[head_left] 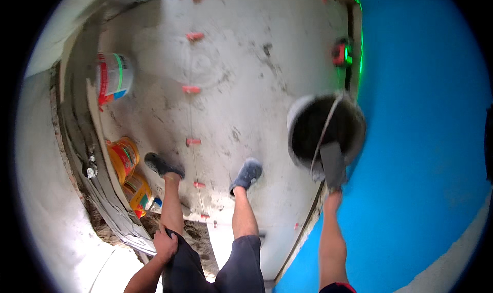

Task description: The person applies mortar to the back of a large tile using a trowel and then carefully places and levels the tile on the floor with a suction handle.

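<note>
My right hand (pixel 333 198) reaches up from the lower right, closed on the handle of a trowel. The grey rectangular blade (pixel 333 163) of the trowel is over the near part of a grey bucket (pixel 299 123), whose dark inside has a pale handle across it. My left hand (pixel 165 244) is down at my left thigh, its fingers closed on the dark shorts (pixel 186 264). Both my feet, in dark clogs (pixel 246 175), stand on the light tiled floor (pixel 251 77), which is dotted with red clips (pixel 194 36).
A red laser device (pixel 339 54) casts green lines along the blue surface (pixel 416 139) on the right. On the left stand a white pail (pixel 113 77) and two yellow pails (pixel 123 157), beside a cement-smeared ledge (pixel 77 118).
</note>
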A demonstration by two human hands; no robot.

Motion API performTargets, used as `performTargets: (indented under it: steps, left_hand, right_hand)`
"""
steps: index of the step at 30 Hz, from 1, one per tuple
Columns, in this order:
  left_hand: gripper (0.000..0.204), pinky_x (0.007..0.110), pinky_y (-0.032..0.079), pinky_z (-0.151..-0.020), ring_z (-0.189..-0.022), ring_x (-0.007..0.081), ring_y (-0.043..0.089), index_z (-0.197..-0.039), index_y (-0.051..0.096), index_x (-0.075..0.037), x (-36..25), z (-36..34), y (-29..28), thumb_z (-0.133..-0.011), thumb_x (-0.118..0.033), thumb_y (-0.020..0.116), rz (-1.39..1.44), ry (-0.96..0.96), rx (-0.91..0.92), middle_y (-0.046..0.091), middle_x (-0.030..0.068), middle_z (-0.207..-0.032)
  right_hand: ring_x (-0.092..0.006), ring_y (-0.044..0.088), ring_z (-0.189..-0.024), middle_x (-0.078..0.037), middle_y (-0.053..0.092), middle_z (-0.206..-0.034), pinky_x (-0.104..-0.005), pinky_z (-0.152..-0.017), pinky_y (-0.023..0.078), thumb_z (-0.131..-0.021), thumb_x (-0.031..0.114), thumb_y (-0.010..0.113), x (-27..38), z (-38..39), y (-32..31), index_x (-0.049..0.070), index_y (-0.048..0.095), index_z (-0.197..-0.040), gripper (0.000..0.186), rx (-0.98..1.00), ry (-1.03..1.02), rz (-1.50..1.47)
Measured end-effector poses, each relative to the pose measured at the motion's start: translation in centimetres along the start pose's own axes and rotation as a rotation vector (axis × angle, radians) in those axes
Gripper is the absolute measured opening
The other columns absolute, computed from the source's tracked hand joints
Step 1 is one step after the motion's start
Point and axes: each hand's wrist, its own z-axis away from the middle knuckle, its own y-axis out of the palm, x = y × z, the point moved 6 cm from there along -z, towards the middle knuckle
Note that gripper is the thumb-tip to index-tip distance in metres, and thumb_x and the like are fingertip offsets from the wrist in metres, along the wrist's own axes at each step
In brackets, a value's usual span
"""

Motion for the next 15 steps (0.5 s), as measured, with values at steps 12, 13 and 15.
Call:
performTargets:
  steps: [12, 13, 15]
  left_hand:
    - [0.063, 0.049, 0.046, -0.085, -0.102, 0.0393, 0.057, -0.129, 0.041, 0.004, 3.1, -1.2, -0.5, -0.078, -0.031, 0.055, 0.220, -0.023, 0.085, 0.056, 0.0258, -0.113]
    - [0.064, 0.050, 0.046, -0.085, -0.102, 0.0390, 0.057, -0.130, 0.040, 0.004, 3.7, -1.5, -0.7, -0.078, -0.031, 0.055, 0.244, -0.019, 0.109, 0.056, 0.0258, -0.114]
    - [0.066, 0.050, 0.045, -0.086, -0.103, 0.0384, 0.056, -0.133, 0.038, 0.004, 6.1, -1.7, -1.1, -0.079, -0.030, 0.054, 0.275, -0.028, 0.164, 0.054, 0.0257, -0.118]
  right_hand:
    - [-0.0256, 0.057, -0.101, -0.014, 0.059, -0.116, -0.0431, -0.089, 0.043, -0.089, 0.025, 0.054, 8.7, 16.7, -14.0, 0.003, 0.059, -0.114, 0.034, 0.065, -0.406, 0.420]
    - [-0.0265, 0.053, -0.109, -0.015, 0.053, -0.124, -0.0415, -0.094, 0.041, -0.090, 0.020, 0.054, 12.7, 15.5, -15.9, 0.001, 0.052, -0.121, 0.037, 0.085, -0.240, -0.131]
    - [-0.0260, 0.054, -0.102, -0.017, 0.053, -0.119, -0.0381, -0.086, 0.043, -0.089, 0.016, 0.057, 26.0, 15.6, -21.6, -0.003, 0.047, -0.121, 0.039, 0.146, -0.290, -0.676]
